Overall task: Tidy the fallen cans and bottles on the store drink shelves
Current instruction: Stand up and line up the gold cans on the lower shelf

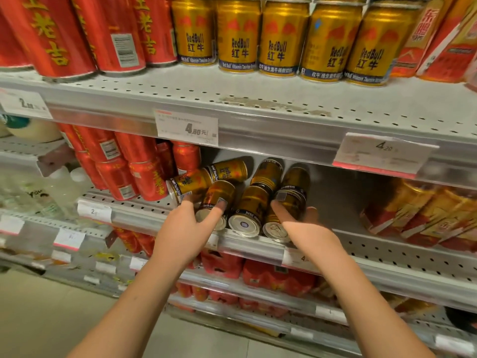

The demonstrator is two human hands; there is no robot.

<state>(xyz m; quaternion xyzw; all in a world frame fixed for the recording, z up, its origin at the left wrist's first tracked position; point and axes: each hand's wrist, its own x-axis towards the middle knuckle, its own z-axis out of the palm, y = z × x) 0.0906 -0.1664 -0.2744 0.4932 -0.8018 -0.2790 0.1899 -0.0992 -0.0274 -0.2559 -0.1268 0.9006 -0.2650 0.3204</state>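
Several gold Red Bull cans [254, 200] lie toppled on the middle shelf [387, 254], ends toward me. My left hand [184, 231] reaches in with fingers spread and fairly straight. Its thumb rests on one fallen can [219, 191] and its forefinger touches the sideways can [189, 183] to the left. My right hand [305, 229] grips the rightmost fallen can [293, 196], thumb across its top and fingers round its right side. Two more cans [267, 173] lie further back.
Upright gold cans [237, 34] line the shelf above, beside tall red cans [51, 34]. Red cans [144, 174] stand left of the fallen ones, some tilted. Red-and-gold cartons [426, 215] lie at the right. Price tags [187, 129] hang on the shelf rails. Bare shelf [340, 192] lies behind the right hand.
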